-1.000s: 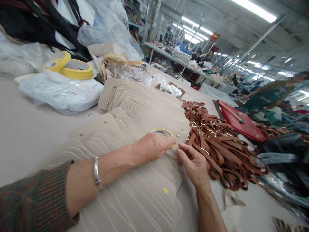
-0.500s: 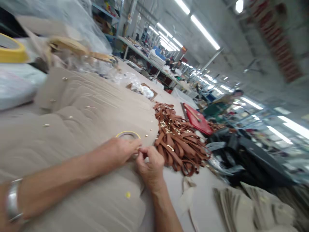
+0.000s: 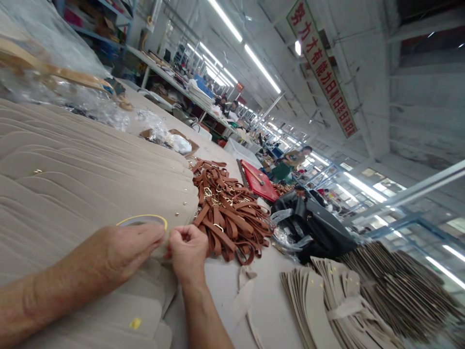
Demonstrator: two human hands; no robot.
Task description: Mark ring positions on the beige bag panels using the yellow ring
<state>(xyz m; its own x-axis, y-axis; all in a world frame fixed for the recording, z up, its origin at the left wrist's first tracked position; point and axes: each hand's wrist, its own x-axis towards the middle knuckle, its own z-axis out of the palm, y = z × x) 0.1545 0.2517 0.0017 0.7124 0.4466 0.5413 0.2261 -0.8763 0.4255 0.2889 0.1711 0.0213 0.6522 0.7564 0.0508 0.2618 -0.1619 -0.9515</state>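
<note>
My left hand (image 3: 125, 249) is closed around a thin tape roll (image 3: 142, 219) with a yellow rim, most of it hidden behind my fingers. Close beside it, my right hand (image 3: 189, 249) is pinched near the left fingertips; whatever lies between its finger and thumb is too small to make out. Beneath both hands spread overlapping beige flat pieces (image 3: 90, 179), some with small gold studs. A yellow tape patch (image 3: 135, 323) sticks to one piece below my left hand.
Brown straps with gold buckles (image 3: 232, 213) are heaped right of my hands. Beyond lie a red board (image 3: 259, 180) and a black bag (image 3: 316, 225). Stacked beige pieces (image 3: 308, 300) stand at lower right. Clear plastic wrap (image 3: 72, 92) covers the far left. A person (image 3: 290, 160) stands farther back.
The view has swung right, so the hands and table things sit farther left in the picture. Another yellow tape roll at the left has gone out of sight. My hands remain close together.
</note>
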